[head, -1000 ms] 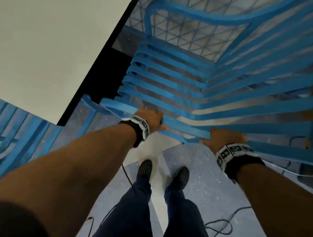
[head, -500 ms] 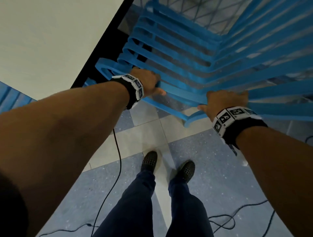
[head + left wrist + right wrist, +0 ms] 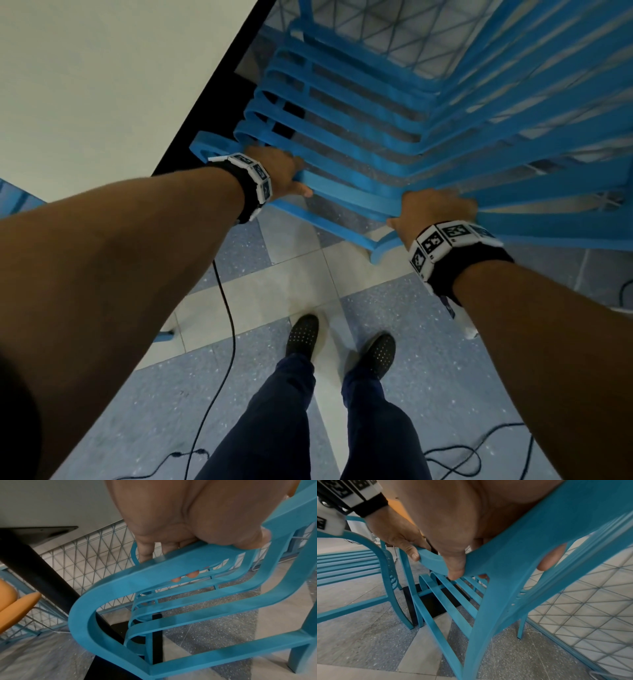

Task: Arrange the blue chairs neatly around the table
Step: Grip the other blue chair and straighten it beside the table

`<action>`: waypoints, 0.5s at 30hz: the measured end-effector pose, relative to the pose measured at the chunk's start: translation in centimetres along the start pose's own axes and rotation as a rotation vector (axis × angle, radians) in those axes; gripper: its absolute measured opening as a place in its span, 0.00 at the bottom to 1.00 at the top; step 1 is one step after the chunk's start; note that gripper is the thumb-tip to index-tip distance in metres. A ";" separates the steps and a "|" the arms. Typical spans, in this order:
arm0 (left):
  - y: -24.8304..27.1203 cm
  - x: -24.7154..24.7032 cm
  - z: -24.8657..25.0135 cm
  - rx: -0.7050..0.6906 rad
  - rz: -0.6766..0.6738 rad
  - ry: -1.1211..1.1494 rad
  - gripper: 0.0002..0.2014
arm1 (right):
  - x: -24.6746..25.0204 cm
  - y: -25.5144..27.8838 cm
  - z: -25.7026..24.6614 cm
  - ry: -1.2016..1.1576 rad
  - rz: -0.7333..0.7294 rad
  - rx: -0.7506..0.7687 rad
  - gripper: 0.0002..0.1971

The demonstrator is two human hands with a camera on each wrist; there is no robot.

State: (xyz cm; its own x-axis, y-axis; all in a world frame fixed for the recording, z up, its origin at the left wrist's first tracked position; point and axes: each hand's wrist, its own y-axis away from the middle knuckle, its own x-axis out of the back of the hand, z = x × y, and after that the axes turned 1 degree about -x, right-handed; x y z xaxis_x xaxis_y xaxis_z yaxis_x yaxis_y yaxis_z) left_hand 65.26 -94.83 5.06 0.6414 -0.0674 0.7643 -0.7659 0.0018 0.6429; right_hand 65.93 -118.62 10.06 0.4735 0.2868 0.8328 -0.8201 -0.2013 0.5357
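Both hands, left hand and right hand, fingers curled around the blue chair top rail, are steering it beside the tabletop edge; next likely squaring it under.

Both hands are gripping the top slats of a blue chair — the left hand near the table, the right hand at the back's corner. Black shoes are standing on the speckled floor — a black cable is trailing beside them.
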 end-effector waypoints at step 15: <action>4.3 -1.9 0.5 0.014 0.203 0.176 0.34 | 0.4 2.3 1.1 0.061 0.067 0.028 0.10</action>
State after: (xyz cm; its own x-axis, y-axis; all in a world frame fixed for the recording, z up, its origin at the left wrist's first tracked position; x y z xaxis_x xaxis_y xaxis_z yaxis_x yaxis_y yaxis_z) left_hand 60.72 -95.18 6.35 0.4718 0.1075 0.8751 -0.8793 -0.0162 0.4761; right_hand 64.57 -120.02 11.80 0.3964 0.3284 0.8573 -0.8395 -0.2482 0.4833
